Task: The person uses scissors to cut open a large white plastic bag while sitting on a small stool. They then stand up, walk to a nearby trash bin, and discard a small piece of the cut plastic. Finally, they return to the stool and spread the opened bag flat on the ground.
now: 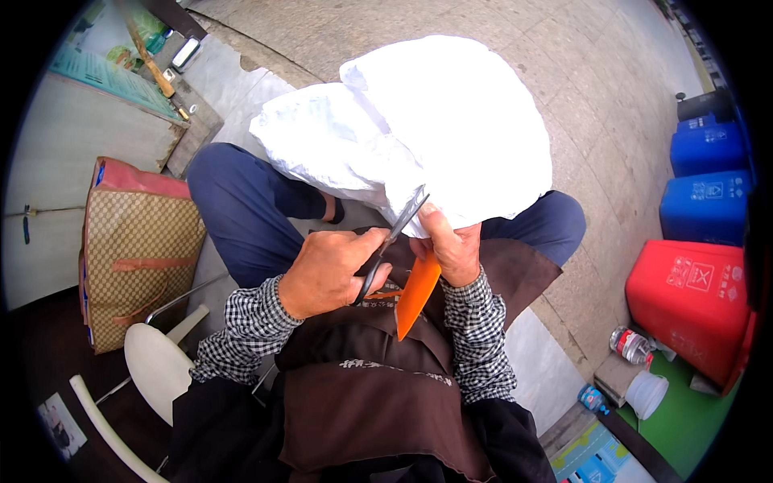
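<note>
My left hand [326, 270] is closed around the handles of a pair of dark scissors [407, 219], whose blades point up and to the right. Blades meet the near edge of a bulky white cloth [463, 129] spread over my knees; it is too bright to show its weave. With thumb and fingers, my right hand [455, 248] pinches that edge beside the scissor tips. Below it hangs a flat orange strip [418, 296], its upper end hidden under my right fingers. The strip's lower end comes to a point over my brown apron [366, 410].
On the left stand a patterned tote bag [141, 237] and a white chair [161, 370]. Along the right are a red bin [684, 302], blue bins [704, 205], a plastic bottle [630, 344] and a small white bucket [646, 394]. Stone paving [600, 153] lies beyond my knees.
</note>
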